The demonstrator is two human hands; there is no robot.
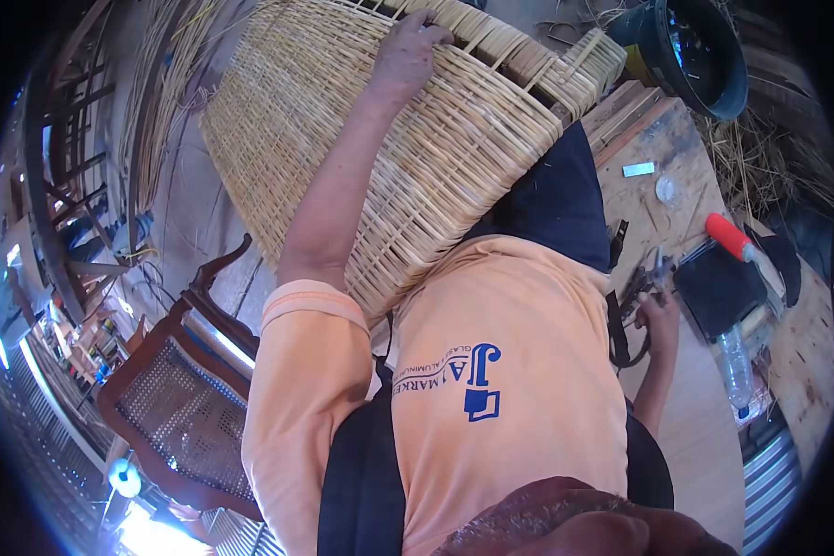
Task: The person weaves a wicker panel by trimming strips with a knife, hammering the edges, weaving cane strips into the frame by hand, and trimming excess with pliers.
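Observation:
A large woven wicker piece (pixel 343 139) lies slanted across my lap, with a band of open gaps near its upper edge. My left hand (pixel 405 57) is at that gapped edge, its fingers bent over the strands and partly hidden. On my right, my right hand (pixel 656 315) is low beside the wooden work board (pixel 695 148), fingers curled around the handle end of a dark metal hand tool (pixel 653 278). The tool's exact kind is hard to make out.
Near my right hand lie a red-handled knife (pixel 730 237), a black pouch (pixel 721 287) and a plastic bottle (pixel 736 366). A dark bucket (pixel 690 56) stands at upper right. A cane-panelled wooden chair (pixel 181 417) is at lower left; loose strips (pixel 162 83) lie at upper left.

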